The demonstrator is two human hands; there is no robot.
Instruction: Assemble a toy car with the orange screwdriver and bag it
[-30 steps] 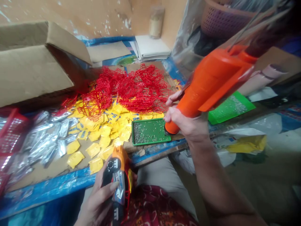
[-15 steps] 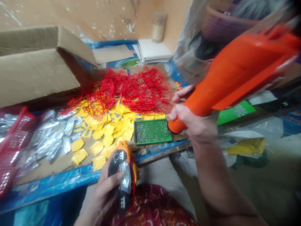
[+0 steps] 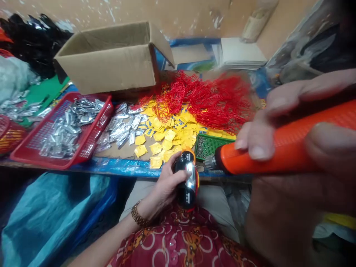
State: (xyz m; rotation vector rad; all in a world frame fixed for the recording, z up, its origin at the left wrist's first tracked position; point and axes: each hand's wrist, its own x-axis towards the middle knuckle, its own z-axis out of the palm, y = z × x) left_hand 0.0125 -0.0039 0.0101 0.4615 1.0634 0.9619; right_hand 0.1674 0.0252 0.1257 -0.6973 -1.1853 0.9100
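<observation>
My left hand [image 3: 167, 181] is closed around a small toy car [image 3: 187, 180] with a black, silver and orange body, held over my lap below the table edge. My right hand [image 3: 280, 148] grips an orange electric screwdriver [image 3: 280, 142], close to the camera. Its metal tip points left, just beside the toy car. Behind the tip a green tray [image 3: 208, 145] of screws lies on the table. Yellow plastic pieces [image 3: 167, 133] and red wire-like plastic frames [image 3: 214, 98] are heaped beyond it.
A red basket [image 3: 91, 142] holds silver parts, with more silver parts [image 3: 124, 128] loose beside it. An open cardboard box [image 3: 111, 61] stands at the back. White papers [image 3: 241, 53] lie far right. Blue plastic sheeting [image 3: 52, 215] hangs below the table's blue edge [image 3: 122, 167].
The view swung left, bringing the red basket and whole box into sight. My right hand lifted the screwdriver off the green tray and brought its tip down beside the toy car.
</observation>
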